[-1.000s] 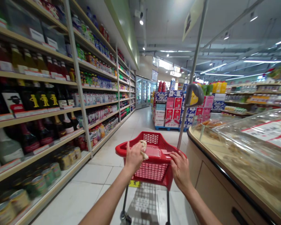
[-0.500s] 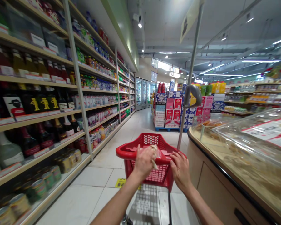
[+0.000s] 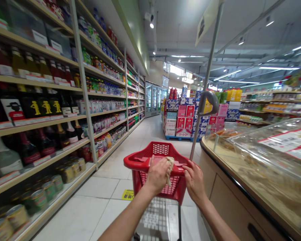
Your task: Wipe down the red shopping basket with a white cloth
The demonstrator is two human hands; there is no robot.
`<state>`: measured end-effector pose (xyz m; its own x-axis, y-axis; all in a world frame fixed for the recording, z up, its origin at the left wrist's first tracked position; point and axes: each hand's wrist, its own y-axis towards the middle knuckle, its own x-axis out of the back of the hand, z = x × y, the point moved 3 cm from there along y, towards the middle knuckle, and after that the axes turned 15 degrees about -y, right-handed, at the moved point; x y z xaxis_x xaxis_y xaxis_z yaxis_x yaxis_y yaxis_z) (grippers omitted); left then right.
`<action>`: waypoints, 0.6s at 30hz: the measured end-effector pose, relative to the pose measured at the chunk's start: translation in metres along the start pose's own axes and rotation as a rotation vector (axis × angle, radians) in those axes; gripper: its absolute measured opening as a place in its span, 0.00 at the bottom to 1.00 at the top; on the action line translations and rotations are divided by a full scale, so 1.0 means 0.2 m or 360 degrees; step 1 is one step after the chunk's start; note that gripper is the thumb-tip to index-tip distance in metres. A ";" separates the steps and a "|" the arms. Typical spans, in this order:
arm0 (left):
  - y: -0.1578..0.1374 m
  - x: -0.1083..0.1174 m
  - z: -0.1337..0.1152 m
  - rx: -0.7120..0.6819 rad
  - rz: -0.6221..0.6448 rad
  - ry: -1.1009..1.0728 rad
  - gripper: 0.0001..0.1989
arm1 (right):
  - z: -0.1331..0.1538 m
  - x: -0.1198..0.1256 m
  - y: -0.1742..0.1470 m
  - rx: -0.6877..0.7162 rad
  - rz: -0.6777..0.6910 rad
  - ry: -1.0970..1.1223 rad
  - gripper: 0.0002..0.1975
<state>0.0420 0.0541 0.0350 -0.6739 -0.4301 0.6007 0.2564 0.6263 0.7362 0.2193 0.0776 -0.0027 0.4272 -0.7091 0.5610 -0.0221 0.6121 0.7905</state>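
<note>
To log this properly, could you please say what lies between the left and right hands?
In the head view, a crumpled cream cloth and part of the red plastic cart handle.

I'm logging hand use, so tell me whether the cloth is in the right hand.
No, the left hand holds the cloth, while the right hand rests on the cart's handle.

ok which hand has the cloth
The left hand, over the middle of the red cart handle, holds the cream cloth; the right hand rests at its right end, no cloth visible.
</note>
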 end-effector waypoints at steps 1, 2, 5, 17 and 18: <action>0.00 0.03 0.04 0.0105 -0.0037 0.0038 0.14 | 0.00 0.00 0.00 0.0015 0.0002 0.0014 0.17; -0.01 0.08 0.09 0.0234 -0.0077 0.0087 0.14 | -0.01 0.01 0.00 0.0030 -0.0003 0.0023 0.17; -0.04 0.22 0.24 0.0491 -0.0054 0.0186 0.14 | -0.02 0.00 -0.02 0.0066 -0.0039 0.0011 0.15; -0.04 -0.04 -0.12 0.0050 0.0024 0.0199 0.13 | -0.10 -0.03 0.12 -0.0004 0.0226 -0.0199 0.21; -0.04 -0.05 -0.15 -0.0004 0.0051 0.0176 0.13 | -0.05 -0.03 0.11 0.0057 0.0206 -0.0135 0.21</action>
<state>0.0672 0.0342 0.0324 -0.5846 -0.4791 0.6548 0.2785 0.6395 0.7166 0.2262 0.0984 0.0084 0.3410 -0.6530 0.6763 -0.1049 0.6885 0.7176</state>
